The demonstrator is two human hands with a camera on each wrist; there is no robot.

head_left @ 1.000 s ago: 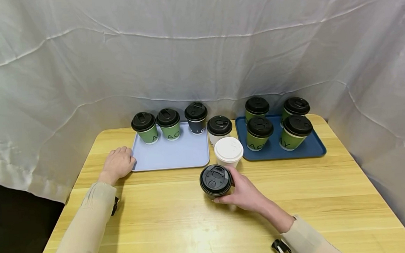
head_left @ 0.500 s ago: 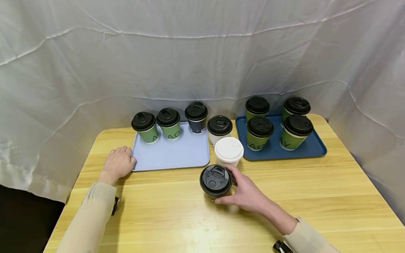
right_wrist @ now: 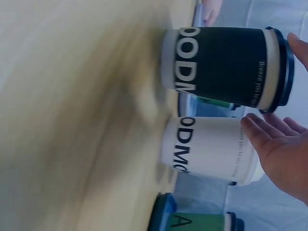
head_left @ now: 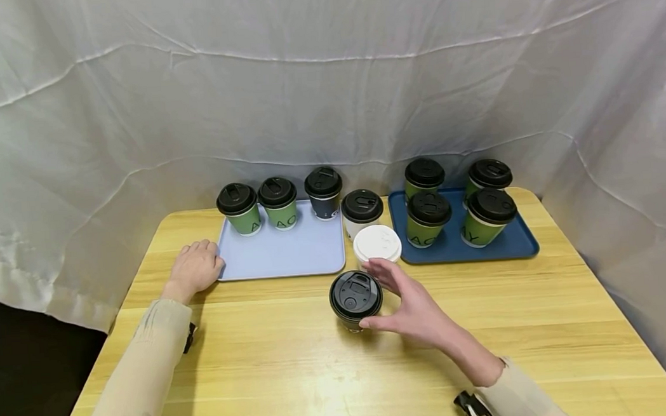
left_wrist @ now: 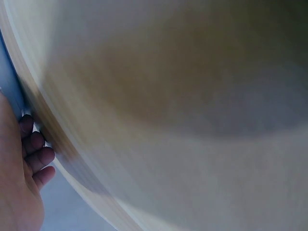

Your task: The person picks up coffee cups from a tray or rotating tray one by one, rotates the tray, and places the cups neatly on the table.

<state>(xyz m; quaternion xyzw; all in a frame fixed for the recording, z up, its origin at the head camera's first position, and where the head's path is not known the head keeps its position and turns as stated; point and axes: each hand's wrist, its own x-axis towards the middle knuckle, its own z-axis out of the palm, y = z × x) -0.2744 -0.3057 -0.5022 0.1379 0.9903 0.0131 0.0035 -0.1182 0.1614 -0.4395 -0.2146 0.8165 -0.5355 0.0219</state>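
Note:
A dark paper coffee cup (head_left: pixel 354 299) with a black lid stands upright on the table, pale letters on its side. My right hand (head_left: pixel 410 305) is spread around its right side, thumb and fingers apart; whether the thumb touches it I cannot tell. In the right wrist view the fingertips lie between the dark cup (right_wrist: pixel 221 65) and a white cup (right_wrist: pixel 207 147). That white-lidded cup (head_left: pixel 376 243) stands just behind. At the left edge of the light blue tray (head_left: pixel 279 256) my left hand (head_left: pixel 195 267) rests, loosely curled, against the rim.
Two green cups (head_left: pixel 280 202) and a dark cup (head_left: pixel 324 192) stand along the light tray's back. A white cup with black lid (head_left: pixel 362 212) stands between the trays. The dark blue tray (head_left: pixel 501 248) bears several green cups (head_left: pixel 485 218). A grey curtain (head_left: pixel 327 106) hangs behind the table.
My right hand has let go of the dark cup: its fingers have spread and it has shifted slightly right. The cup stays in place. My left hand has not moved.

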